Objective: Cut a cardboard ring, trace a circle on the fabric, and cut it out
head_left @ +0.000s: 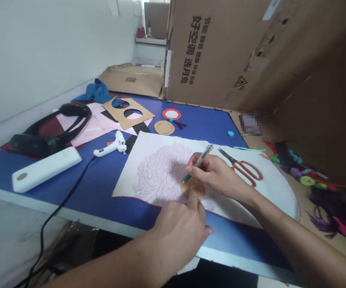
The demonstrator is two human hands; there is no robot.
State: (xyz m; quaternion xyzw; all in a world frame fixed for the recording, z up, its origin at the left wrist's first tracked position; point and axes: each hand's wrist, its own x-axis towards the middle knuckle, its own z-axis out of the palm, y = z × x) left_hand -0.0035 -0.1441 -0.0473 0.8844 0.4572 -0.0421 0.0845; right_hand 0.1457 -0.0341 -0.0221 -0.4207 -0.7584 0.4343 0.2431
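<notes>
My right hand (213, 172) is closed around a green and clear pen (201, 158), its tip at the upper left edge of a tan cardboard disc (201, 191). The disc lies on white fabric (149, 150) that bears a pale pink flower pattern. My left hand (183, 224) presses the disc from the near side with an extended fingertip; its thumb points off to the right and the other fingers are partly hidden. Orange-handled scissors (246, 170) rest on the fabric just beyond my right hand.
A white glue gun (110, 149) with a black cord, a white case (47, 170) and a black headset (53, 132) lie left. Behind are cut cardboard (128, 113), a ring piece (164, 127) and a red-rimmed disc (171, 114). Yarn and trinkets (306, 181) lie right, beside tall cardboard (209, 52).
</notes>
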